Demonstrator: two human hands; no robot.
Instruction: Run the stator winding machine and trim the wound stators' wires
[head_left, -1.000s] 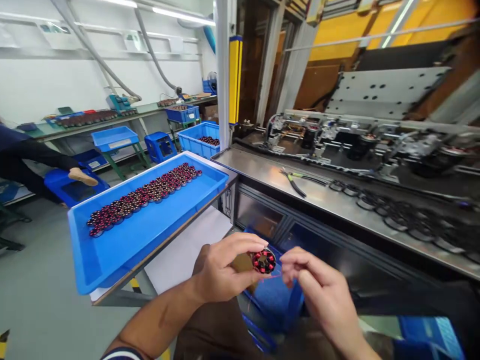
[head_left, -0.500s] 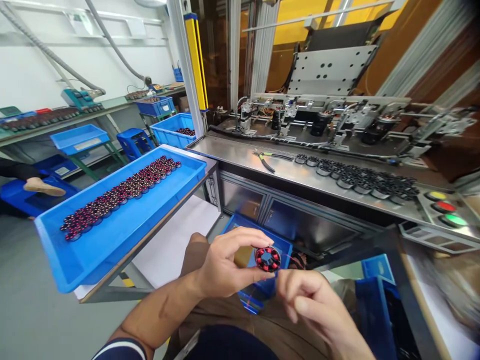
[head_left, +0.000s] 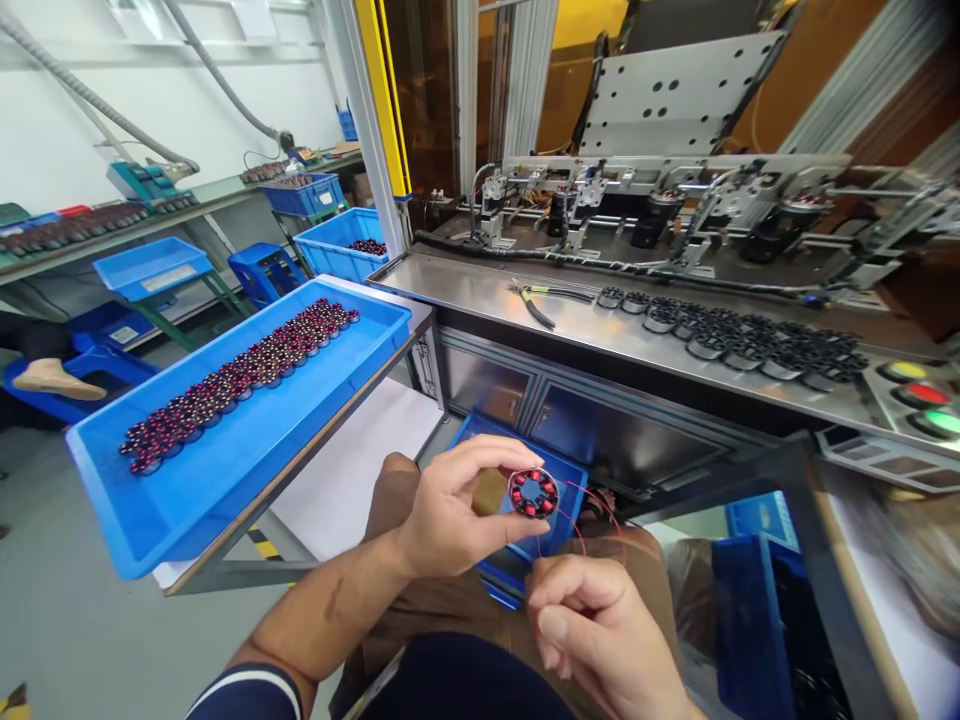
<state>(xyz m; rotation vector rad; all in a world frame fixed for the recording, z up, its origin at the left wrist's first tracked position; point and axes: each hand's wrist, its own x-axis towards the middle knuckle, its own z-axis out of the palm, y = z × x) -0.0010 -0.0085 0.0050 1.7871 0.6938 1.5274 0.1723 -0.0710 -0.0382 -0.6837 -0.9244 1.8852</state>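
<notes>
My left hand (head_left: 457,505) grips a motor stator (head_left: 533,493) by its rim between thumb and fingers. Red wire coils ring the stator's open centre. Thin red wires (head_left: 577,530) trail from its right side and underside. Just below it, my right hand (head_left: 589,615) is closed, with thumb and curled fingers together. One red wire runs down from the stator to those fingers; the pinch point itself is hidden.
At left, a blue tray (head_left: 360,362) carries rows of wound stators (head_left: 247,375). Pliers (head_left: 534,303) and black stator cores (head_left: 742,335) lie on the machine's metal ledge (head_left: 450,290). Push buttons (head_left: 921,396) are at right. A blue bin (head_left: 574,500) sits below my hands. Another person's foot (head_left: 60,380) shows at far left.
My right hand has moved down and slightly left, away from the stator, and the red wire between them now shows. My left hand keeps the stator, raised slightly. The view has shifted a little.
</notes>
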